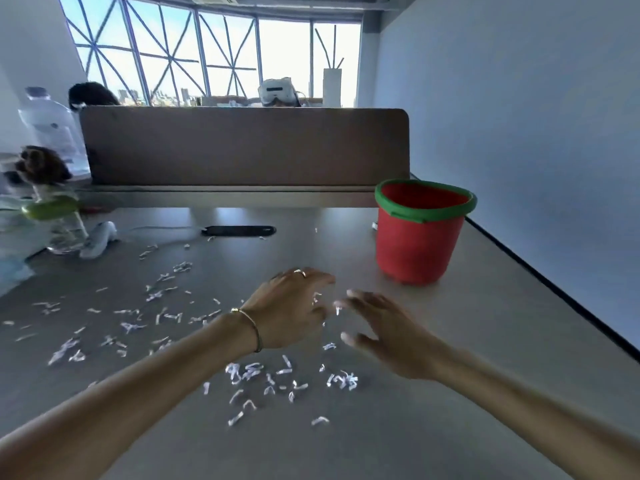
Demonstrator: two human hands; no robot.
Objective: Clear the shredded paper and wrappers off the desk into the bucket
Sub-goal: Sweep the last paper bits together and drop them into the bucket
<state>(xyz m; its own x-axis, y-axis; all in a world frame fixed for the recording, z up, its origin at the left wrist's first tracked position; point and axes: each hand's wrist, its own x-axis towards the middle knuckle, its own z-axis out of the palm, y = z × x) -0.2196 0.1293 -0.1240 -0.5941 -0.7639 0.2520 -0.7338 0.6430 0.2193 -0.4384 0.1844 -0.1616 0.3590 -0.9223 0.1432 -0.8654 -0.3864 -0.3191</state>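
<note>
shredded paper [249, 372] looks featherlight, loose; best cupped w/ both palms. left hand [289, 308] & right hand [384, 336] spread, nothing gripped, scraps between fingertips; bucket [420, 237] beyond right hand.

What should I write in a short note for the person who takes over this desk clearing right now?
Left hand: over the grey desk, fingers loosely curled, blurred; a grip cannot be judged.
Right hand: open, fingers spread, facing the left hand.
A few white shredded paper strips show between the hands.
Red plastic bucket with green rim: upright, far right of the desk; its inside shows no paper.
Done: not visible.
Left: strips scattered across the left and near desk. No wrappers can be made out.
</note>
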